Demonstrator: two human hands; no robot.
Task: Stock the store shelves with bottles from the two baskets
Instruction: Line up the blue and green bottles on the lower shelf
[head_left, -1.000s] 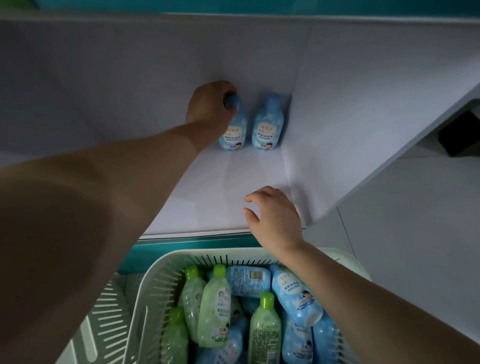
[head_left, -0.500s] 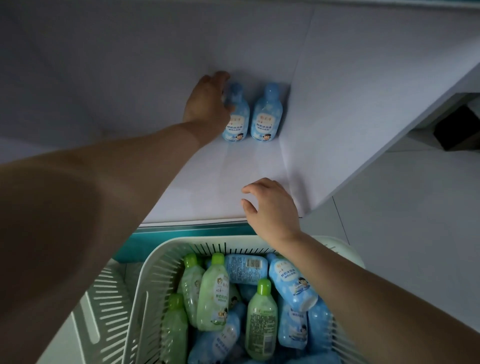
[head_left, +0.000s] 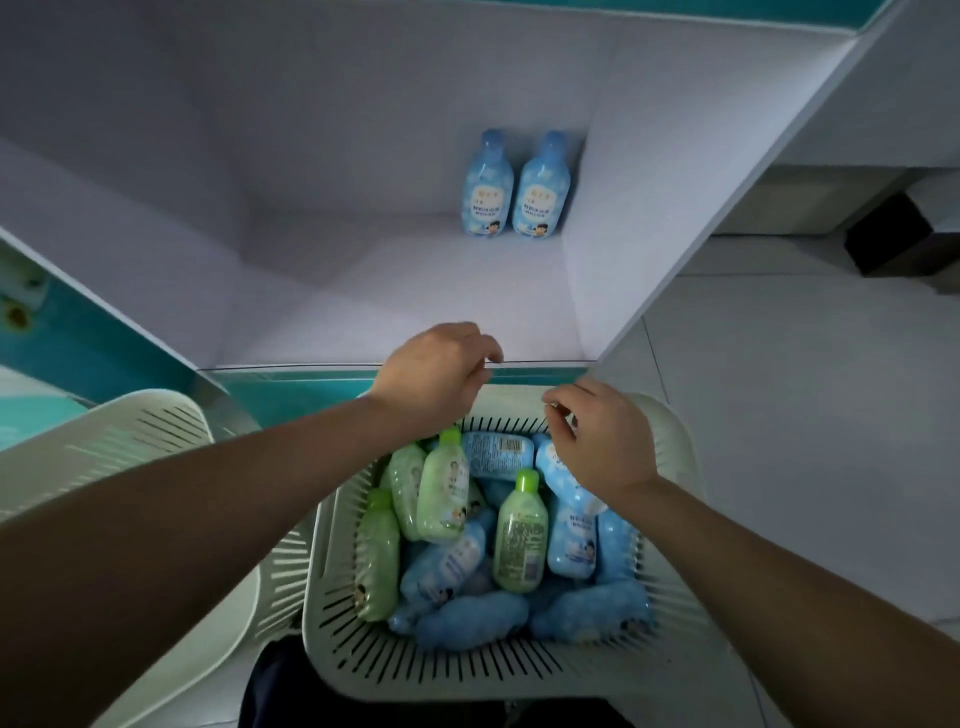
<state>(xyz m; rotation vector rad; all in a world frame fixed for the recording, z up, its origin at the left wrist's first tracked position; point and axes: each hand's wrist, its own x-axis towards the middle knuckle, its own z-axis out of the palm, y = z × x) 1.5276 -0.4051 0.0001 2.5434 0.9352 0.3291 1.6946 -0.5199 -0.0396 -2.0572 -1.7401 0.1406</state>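
Observation:
Two blue bottles stand upright side by side in the back right corner of the white shelf. Below the shelf's front edge sits a white slotted basket holding several green and blue bottles lying loosely. My left hand hovers over the basket's far rim, fingers loosely curled and holding nothing. My right hand hangs just above the blue bottles at the basket's right side, fingers bent and apart, also holding nothing.
A second white slotted basket sits to the left, its inside mostly out of view. The shelf's right side wall rises beside the two bottles. A teal shelf base runs under the front edge. A dark box stands on the tiled floor at right.
My left hand has let go of the blue bottle at the back of the shelf and drawn back to the basket. My right hand dropped from the shelf edge to over the basket.

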